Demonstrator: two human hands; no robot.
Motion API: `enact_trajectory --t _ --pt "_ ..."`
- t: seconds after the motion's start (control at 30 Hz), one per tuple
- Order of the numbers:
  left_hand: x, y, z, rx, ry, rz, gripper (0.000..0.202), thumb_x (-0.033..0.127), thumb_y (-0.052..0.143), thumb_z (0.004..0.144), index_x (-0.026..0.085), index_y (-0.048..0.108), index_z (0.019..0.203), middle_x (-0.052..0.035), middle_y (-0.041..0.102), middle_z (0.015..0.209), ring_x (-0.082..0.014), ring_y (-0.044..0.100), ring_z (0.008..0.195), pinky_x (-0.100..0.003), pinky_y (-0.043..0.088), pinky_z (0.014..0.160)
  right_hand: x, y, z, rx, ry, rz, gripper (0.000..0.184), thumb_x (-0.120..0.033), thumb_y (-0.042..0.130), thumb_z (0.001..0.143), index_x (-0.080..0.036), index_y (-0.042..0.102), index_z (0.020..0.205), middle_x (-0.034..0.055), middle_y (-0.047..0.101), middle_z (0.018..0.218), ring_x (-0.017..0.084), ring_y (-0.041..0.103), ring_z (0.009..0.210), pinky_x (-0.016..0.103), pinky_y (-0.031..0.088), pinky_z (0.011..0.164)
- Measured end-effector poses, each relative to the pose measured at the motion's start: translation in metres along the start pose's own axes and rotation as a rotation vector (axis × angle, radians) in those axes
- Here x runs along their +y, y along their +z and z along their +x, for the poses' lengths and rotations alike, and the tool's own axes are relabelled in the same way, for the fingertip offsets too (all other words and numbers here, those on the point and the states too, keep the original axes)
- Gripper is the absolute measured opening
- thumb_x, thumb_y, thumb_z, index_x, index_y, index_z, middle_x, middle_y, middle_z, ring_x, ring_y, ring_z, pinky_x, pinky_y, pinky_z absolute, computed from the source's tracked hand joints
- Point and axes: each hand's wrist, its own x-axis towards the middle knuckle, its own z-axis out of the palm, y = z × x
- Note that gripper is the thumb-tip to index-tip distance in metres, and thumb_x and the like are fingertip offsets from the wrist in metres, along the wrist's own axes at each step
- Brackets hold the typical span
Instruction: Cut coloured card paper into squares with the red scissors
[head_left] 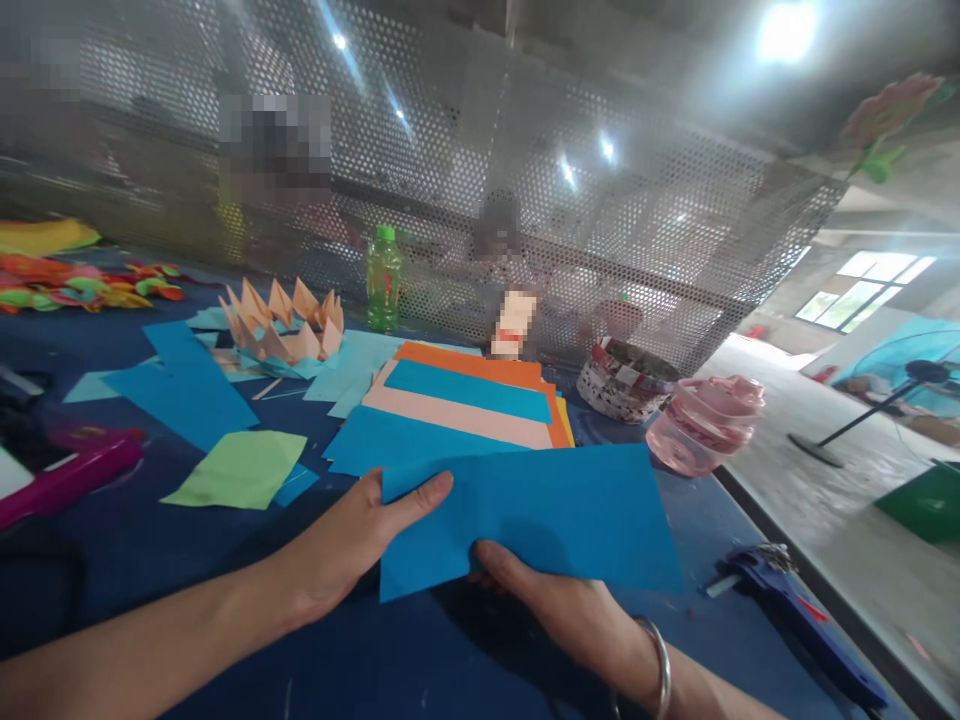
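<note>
On the dark-blue table (322, 660), a coloured-paper stack (459, 408) is seen just beyond the grip. Above the table, a blue paper sheet (544, 515) is held — oblong, plain, slightly tilted — its left end pinched by the left hand (356, 540), its lower edge by the right hand (559, 610).

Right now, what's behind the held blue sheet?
A paper stack shows past its top edge: a blue strip on pink paper, plus orange paper. The held sheet hides the stack's near part; what else it covers can't be seen.
</note>
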Motion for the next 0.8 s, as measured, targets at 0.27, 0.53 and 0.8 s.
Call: enact_trajectory --t 0.27,0.53,0.8 --pt "0.014 0.006 -0.005 -0.100 -0.034 0.040 0.017 0.038 0.074 0.074 0.025 0.071 0.063 -0.0005 0.077 0.069 -0.0268 0.073 0.074 -0.031 0.058 0.064 -0.005 0.004 0.001 0.042 -0.045 0.080 0.041 -0.058 0.064 0.080 -0.019 0.075 0.073 0.0076 0.077 0.079 0.024 0.072 0.074 0.037 0.057 0.083" --pt "0.009 0.007 -0.005 -0.140 -0.020 -0.051 0.011 0.033 0.076 0.075 0.026 0.078 0.083 0.0001 0.081 0.084 -0.0267 0.074 0.074 -0.035 0.060 0.071 -0.011 0.004 0.000 0.017 -0.053 0.079 0.045 -0.062 0.059 0.082 -0.021 0.074 0.070 0.0050 0.076 0.073 0.020 0.071 0.067 0.029 0.059 0.068" --pt "0.007 0.006 -0.004 -0.110 -0.041 -0.088 0.014 0.035 0.078 0.072 0.029 0.078 0.085 -0.0001 0.081 0.091 -0.0328 0.072 0.098 -0.037 0.060 0.077 -0.009 0.002 -0.001 0.022 -0.058 0.046 0.039 -0.058 0.060 0.083 -0.025 0.075 0.070 0.0038 0.076 0.073 0.022 0.072 0.069 0.031 0.059 0.071"
